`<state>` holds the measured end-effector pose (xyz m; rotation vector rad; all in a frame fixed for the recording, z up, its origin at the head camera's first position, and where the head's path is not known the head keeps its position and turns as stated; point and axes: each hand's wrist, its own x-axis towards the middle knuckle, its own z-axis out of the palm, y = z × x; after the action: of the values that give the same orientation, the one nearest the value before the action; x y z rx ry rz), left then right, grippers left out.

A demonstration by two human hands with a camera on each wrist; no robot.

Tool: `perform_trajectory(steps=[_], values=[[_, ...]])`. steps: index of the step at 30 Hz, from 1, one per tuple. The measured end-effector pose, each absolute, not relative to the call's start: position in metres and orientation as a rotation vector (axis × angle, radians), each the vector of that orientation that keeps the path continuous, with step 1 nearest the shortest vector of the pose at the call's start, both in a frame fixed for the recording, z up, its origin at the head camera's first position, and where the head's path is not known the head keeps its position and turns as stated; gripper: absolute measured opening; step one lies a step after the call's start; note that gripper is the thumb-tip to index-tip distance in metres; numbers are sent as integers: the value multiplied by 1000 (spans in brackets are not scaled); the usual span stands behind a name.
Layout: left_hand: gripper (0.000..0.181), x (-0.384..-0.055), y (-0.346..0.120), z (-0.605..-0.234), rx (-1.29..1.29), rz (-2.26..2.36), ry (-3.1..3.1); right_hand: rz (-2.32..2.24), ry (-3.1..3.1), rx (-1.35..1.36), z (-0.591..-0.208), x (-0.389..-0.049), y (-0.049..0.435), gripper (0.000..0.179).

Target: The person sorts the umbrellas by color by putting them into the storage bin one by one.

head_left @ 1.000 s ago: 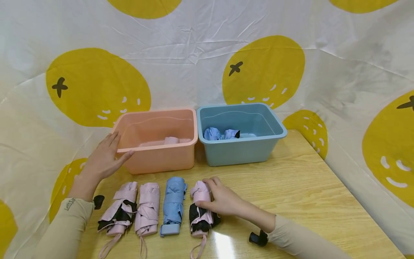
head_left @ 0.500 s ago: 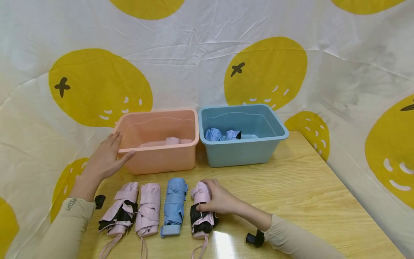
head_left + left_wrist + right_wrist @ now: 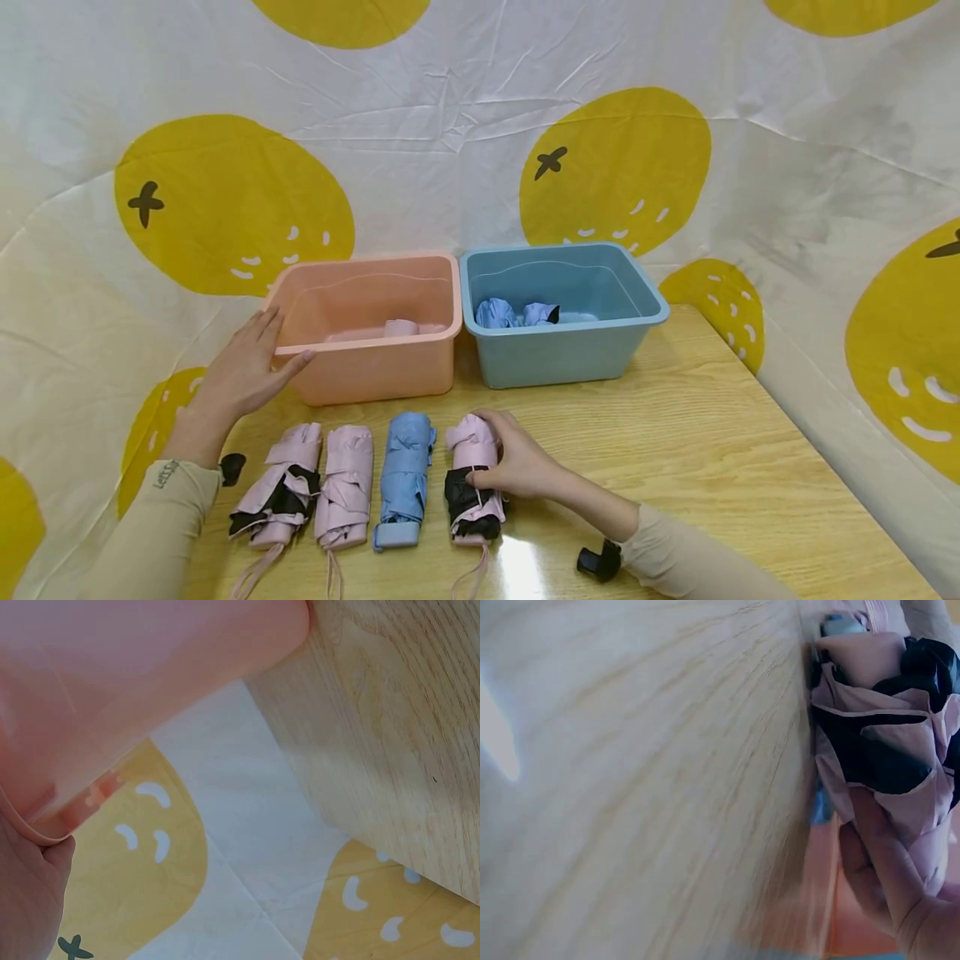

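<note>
My right hand [image 3: 525, 460] grips a folded pink umbrella [image 3: 472, 443] with black fabric showing from its loose folds. In the right wrist view, fingers [image 3: 889, 851] curl against that umbrella [image 3: 922, 795], close over the wooden surface. My left hand [image 3: 243, 367] rests at the left corner of the coral-pink bin [image 3: 375, 372], fingers straight along its side and thumb stretched across the front. The left wrist view has the bin's wall [image 3: 150, 660] with part of the hand [image 3: 30, 892] at its rim.
Left of the gripped umbrella lie a folded blue umbrella [image 3: 405, 475], a pink one [image 3: 345, 483] and a pink-and-black one [image 3: 288, 479]. A blue bin [image 3: 558, 354] with two bluish bundles [image 3: 495, 313] adjoins the coral bin, which contains a pink bundle [image 3: 401, 327].
The gripped pink umbrella has shifted slightly right with my right hand, widening the gap from the blue umbrella. My left hand has stayed at the bin's corner.
</note>
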<state>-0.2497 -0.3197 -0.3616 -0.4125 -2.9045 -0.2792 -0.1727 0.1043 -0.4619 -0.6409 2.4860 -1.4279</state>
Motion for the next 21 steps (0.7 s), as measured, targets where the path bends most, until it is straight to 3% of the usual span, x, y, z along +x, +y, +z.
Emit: perform_trajectory(steps=[12, 21], values=[[98, -250, -321, -365, -407, -270, -2895, -1631, 2432, -680, -457, -172, 111, 94], [99, -252, -322, -365, -399, -275, -2905, -1806, 2418, -863, -439, -179, 112, 92]])
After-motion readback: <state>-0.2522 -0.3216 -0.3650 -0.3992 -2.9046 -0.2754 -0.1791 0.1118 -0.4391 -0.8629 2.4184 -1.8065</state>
